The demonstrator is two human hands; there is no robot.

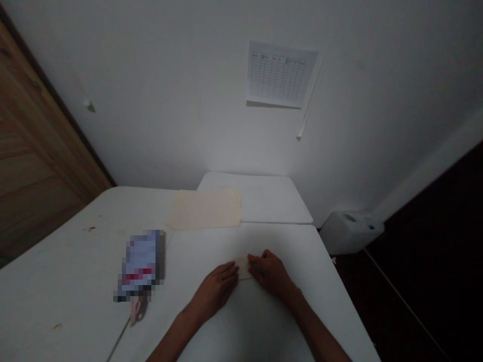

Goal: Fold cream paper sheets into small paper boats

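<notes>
On the white table, a small flat beige piece [243, 269] lies between my two hands. It looks folded; whether it is cloth or paper I cannot tell. My left hand [218, 287] presses its fingertips, held together, on the left edge. At the opposite edge my right hand [270, 274] has its fingers curled, thumb and index finger gripping the top right corner. The fingers cover both ends of the piece.
A larger beige sheet [206, 208] lies at the back, overlapping a white board or second tabletop [271, 198]. To the left are a blurred packet [140, 261] and a pink object [136, 311]. A white plastic container [349, 234] stands right of the table [196, 251]. A printed sheet [279, 75] hangs on the wall.
</notes>
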